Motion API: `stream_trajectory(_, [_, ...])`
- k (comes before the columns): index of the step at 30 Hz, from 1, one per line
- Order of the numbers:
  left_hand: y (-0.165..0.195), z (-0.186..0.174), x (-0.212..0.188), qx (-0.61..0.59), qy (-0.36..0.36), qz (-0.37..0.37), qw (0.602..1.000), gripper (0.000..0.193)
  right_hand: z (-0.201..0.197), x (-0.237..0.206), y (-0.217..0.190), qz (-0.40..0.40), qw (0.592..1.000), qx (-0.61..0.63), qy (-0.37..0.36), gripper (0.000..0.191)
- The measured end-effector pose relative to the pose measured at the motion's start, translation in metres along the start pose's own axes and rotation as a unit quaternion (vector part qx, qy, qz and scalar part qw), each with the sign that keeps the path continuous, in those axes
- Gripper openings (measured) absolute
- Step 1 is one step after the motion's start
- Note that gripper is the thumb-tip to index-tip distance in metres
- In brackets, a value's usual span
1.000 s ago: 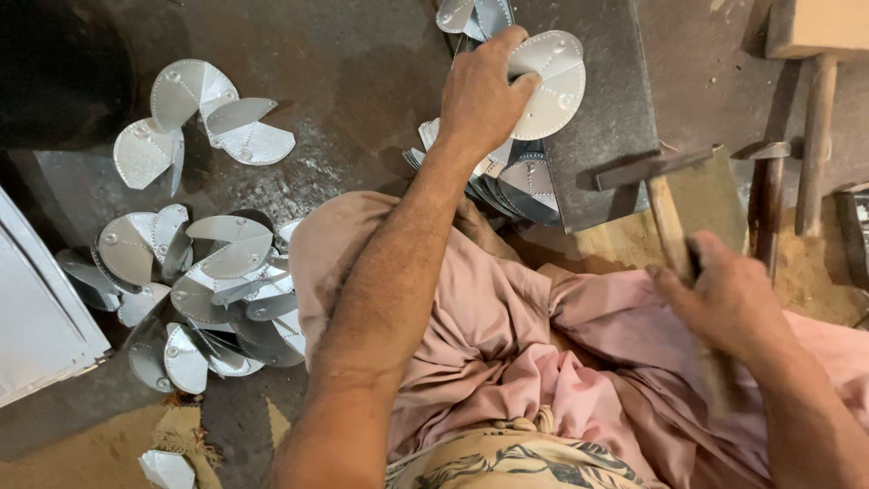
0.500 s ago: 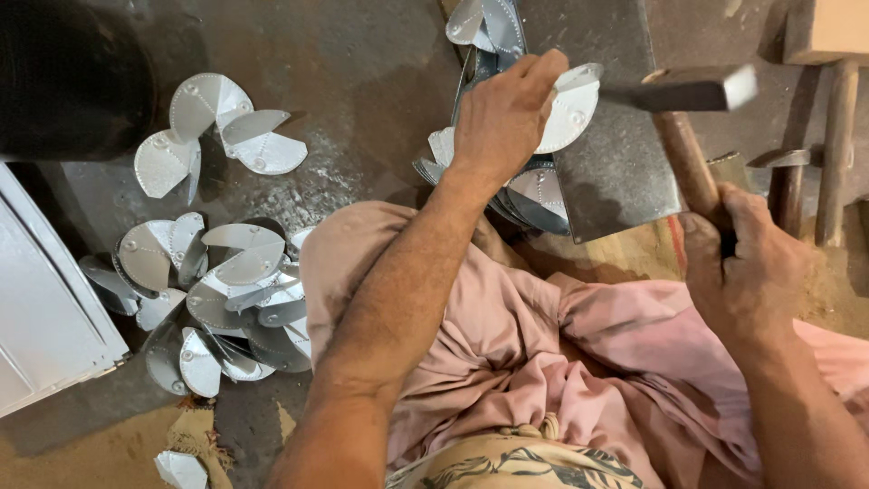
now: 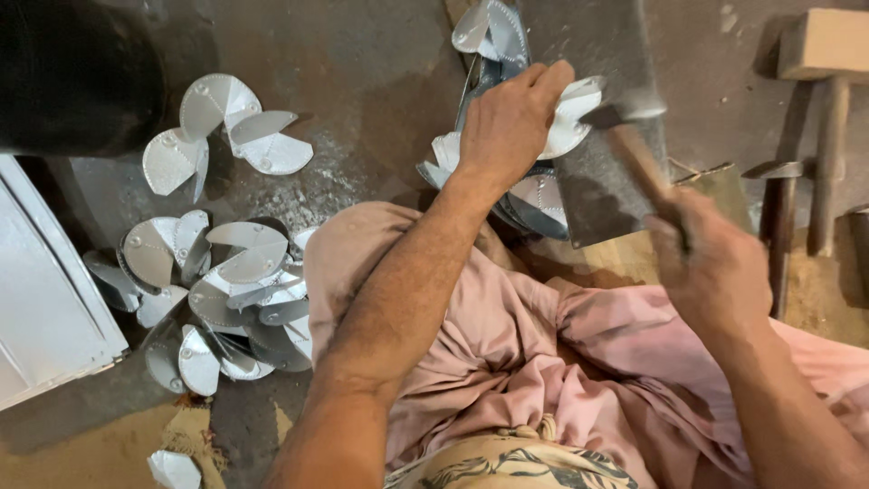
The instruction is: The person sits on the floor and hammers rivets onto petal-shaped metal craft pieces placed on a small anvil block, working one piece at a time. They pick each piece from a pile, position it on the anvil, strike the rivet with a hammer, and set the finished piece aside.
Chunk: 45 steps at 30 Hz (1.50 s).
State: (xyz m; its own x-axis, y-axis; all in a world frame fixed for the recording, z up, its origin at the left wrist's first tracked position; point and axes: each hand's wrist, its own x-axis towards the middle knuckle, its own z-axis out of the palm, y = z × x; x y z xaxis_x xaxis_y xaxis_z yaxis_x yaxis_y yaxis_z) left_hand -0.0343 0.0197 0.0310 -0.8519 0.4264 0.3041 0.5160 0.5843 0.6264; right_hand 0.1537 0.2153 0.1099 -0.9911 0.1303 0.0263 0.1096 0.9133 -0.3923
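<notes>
My left hand presses a folded round sheet-metal piece flat on a dark steel block. My right hand grips the wooden handle of a hammer; its blurred metal head is down at the edge of the metal piece. More of these silvery discs are stacked under and beside my left wrist. I sit on the floor in pink cloth.
Heaps of folded metal discs lie on the floor at the left and upper left, with a few at the top. A wooden mallet and another tool lie at the right. A white panel leans at the left edge.
The hammer rose from low by my right side, was held high, and has now swung down onto the metal piece. My left hand stayed on the piece.
</notes>
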Motion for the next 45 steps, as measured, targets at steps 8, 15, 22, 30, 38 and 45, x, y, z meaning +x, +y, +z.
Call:
stream_trajectory(8, [0.000, 0.000, 0.003, -0.023, -0.003, -0.012, 1.000, 0.017, -0.018, -0.008, 0.030, 0.184, 0.905, 0.363, -0.127, 0.027])
stream_trajectory(15, [0.000, -0.002, 0.001, -0.010, 0.000, -0.005, 1.000, 0.016, -0.003, -0.024, 0.034, 0.033, 0.895, 0.384, 0.226, 0.025])
stream_trajectory(22, [-0.010, 0.000, 0.009, -0.023, 0.065, -0.005, 0.998, 0.014, 0.008, 0.001, 0.032, 0.227, 0.945, 0.193, -0.139, 0.029])
stream_trajectory(30, [-0.045, -0.008, 0.017, -0.852, -0.038, -0.300, 0.427, 0.017, 0.011, -0.019, 0.062, 0.207, 0.970, 0.063, -0.108, 0.031])
stream_trajectory(38, [-0.053, -0.010, 0.012, -0.844, 0.028, -0.324, 0.427, 0.023, 0.033, -0.005, 0.078, 0.231, 0.915, 0.329, -0.031, 0.027])
stream_trajectory(45, [-0.129, -0.091, -0.024, -0.862, 0.154, -0.370, 0.312, 0.036, -0.009, 0.000, 0.081, 0.215, 0.916, 0.328, -0.084, 0.027])
